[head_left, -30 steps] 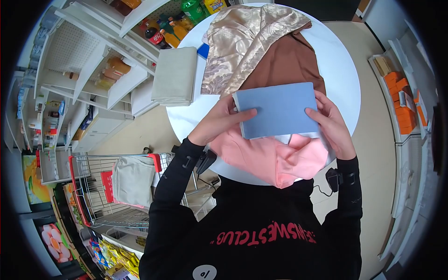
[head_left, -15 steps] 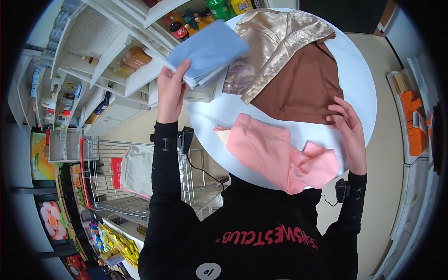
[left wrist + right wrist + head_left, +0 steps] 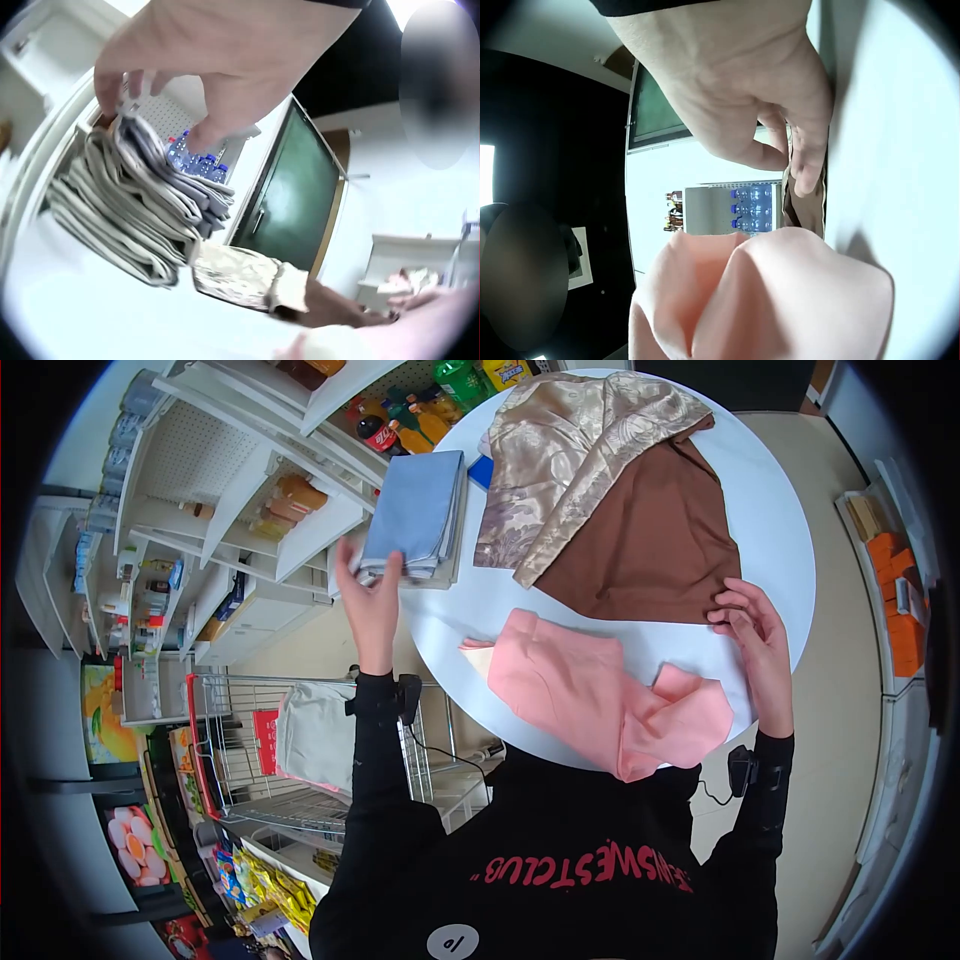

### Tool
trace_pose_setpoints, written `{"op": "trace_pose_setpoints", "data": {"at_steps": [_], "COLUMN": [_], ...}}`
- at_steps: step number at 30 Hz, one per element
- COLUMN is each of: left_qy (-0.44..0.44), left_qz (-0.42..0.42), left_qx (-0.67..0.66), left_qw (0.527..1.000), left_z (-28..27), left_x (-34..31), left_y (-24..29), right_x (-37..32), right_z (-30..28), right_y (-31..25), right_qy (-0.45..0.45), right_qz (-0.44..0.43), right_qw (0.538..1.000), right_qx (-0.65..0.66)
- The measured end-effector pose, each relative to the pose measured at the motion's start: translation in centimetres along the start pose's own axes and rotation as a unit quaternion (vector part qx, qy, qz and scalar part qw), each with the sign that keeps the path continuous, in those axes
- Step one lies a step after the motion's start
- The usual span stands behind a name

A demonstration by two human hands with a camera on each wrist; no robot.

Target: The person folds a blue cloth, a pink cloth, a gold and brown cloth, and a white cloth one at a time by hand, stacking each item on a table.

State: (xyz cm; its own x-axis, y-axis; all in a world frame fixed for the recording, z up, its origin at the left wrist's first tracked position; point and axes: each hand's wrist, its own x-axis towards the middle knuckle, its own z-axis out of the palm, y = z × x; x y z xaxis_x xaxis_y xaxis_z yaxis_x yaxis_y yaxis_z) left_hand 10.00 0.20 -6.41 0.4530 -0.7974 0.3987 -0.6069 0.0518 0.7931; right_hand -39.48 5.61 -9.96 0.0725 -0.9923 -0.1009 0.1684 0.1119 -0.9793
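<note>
A folded blue cloth (image 3: 415, 505) lies on top of a folded grey-green cloth (image 3: 112, 217) at the left edge of the round white table (image 3: 778, 550). Close to its near end, my left hand (image 3: 372, 610) has fingers and thumb spread, with nothing gripped. On the other side, my right hand (image 3: 762, 645) pinches the near right corner of a brown cloth (image 3: 650, 550) between thumb and fingers. A shiny gold patterned cloth (image 3: 545, 460) lies folded across the brown one. Crumpled pink cloth (image 3: 570, 670) lies nearest my body.
A shopping cart (image 3: 235, 690) holding a pale folded cloth (image 3: 315, 730) stands at the lower left. White shelves (image 3: 240, 470) with bottles line the left side. A small blue item (image 3: 481, 472) lies beside the stack. Orange boxes (image 3: 888, 610) sit on shelving at right.
My left hand carried the folded blue cloth from in front of me over to the grey-green one, and let go there. My right hand left the blue cloth and moved to the brown cloth's corner.
</note>
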Motion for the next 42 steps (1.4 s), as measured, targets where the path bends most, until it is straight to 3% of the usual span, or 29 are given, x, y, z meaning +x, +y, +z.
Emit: {"op": "trace_pose_setpoints", "data": {"at_steps": [1, 2, 4, 5, 8, 12, 13, 14, 15, 16, 17, 19, 22, 26, 27, 28, 30, 31, 32, 33, 35, 38, 42], "left_qy": [-0.003, -0.017, -0.041, -0.043, -0.205, -0.257, -0.265, -0.27, -0.273, -0.335, -0.393, -0.523, -0.55, -0.593, -0.606, -0.606, -0.519, -0.47, -0.471, -0.41, -0.345, -0.299, -0.357], "left_qz": [0.0, 0.1, 0.291, 0.291, 0.303, 0.267, 0.272, 0.284, 0.292, 0.284, 0.273, 0.292, 0.241, 0.208, 0.205, 0.207, 0.196, 0.188, 0.19, 0.226, 0.261, 0.157, 0.195], "left_qx": [0.0, 0.099, 0.279, 0.272, 0.366, 0.343, 0.339, 0.279, 0.219, 0.174, 0.131, 0.061, 0.074, 0.097, 0.106, 0.105, 0.014, -0.033, -0.035, -0.112, -0.189, -0.146, -0.02], "left_qw": [1.0, 0.99, 0.914, 0.916, 0.856, 0.863, 0.861, 0.877, 0.89, 0.881, 0.868, 0.798, 0.797, 0.772, 0.761, 0.76, 0.832, 0.862, 0.861, 0.876, 0.882, 0.93, 0.913], "left_z": [-0.2, -0.7, -0.7, 0.0, 2.4, 2.4, 2.1, 1.4, 0.8, 0.4, 0.3, 1.4, 2.3, 1.8, 1.6, 1.3, 0.5, 0.2, -0.1, -0.3, -0.4, -0.3, 3.6], "left_x": [0.3, 1.0, 2.3, 2.7, 3.7, 3.7, 2.9, 1.9, 0.7, -1.1, -3.0, -6.2, -8.8, -8.2, -7.8, -7.6, -7.5, -7.2, -6.7, -6.2, -5.7, -5.4, -8.1], "left_y": [0.6, 1.4, 3.3, 3.0, 0.9, -1.1, 0.6, 2.4, 4.6, 6.4, 7.8, 8.9, 9.4, 10.2, 10.3, 10.2, 10.0, 9.9, 9.2, 8.5, 7.6, 7.7, 10.8], "right_x": [0.1, 0.1, 0.6, 0.7, 0.7, -0.7, -1.4, -2.2, -3.0, -3.8, -4.5, -5.5, -5.9, -5.1, -5.1, -5.2, -5.3, -5.3, -5.3, -5.3, -5.6, -5.9, -5.5], "right_z": [-0.1, 0.0, 0.0, -0.2, -1.0, -1.3, -1.3, -1.2, -1.0, -0.5, 0.1, 2.0, 3.1, 2.5, 2.5, 2.6, 2.7, 2.8, 2.9, 2.9, 2.0, 1.3, 1.4], "right_y": [0.0, 0.0, -0.6, -0.9, -1.1, -1.4, -1.5, -2.1, -3.3, -4.4, -4.9, -4.6, -4.5, -5.2, -5.6, -6.1, -7.2, -8.1, -8.9, -9.5, -10.0, -10.0, -9.1], "right_qy": [-0.005, -0.003, -0.022, -0.029, -0.048, -0.056, -0.056, -0.048, -0.099, -0.154, -0.21, -0.241, -0.285, -0.299, -0.251, -0.201, -0.15, -0.104, -0.058, -0.011, 0.015, 0.067, 0.074], "right_qz": [0.002, 0.005, 0.038, 0.055, 0.065, 0.033, 0.019, 0.024, -0.001, -0.025, -0.048, -0.092, -0.188, -0.138, -0.146, -0.154, -0.159, -0.211, -0.261, -0.311, -0.295, -0.262, -0.248], "right_qw": [1.0, 1.0, 0.999, 0.998, 0.997, 0.996, 0.995, 0.995, 0.984, 0.965, 0.939, 0.913, 0.847, 0.849, 0.863, 0.876, 0.886, 0.874, 0.856, 0.834, 0.843, 0.86, 0.896], "right_qx": [0.003, 0.002, 0.009, 0.011, -0.012, -0.062, -0.084, -0.085, -0.148, -0.21, -0.268, -0.317, -0.407, -0.413, -0.413, -0.411, -0.408, -0.426, -0.442, -0.456, -0.45, -0.433, -0.361]}}
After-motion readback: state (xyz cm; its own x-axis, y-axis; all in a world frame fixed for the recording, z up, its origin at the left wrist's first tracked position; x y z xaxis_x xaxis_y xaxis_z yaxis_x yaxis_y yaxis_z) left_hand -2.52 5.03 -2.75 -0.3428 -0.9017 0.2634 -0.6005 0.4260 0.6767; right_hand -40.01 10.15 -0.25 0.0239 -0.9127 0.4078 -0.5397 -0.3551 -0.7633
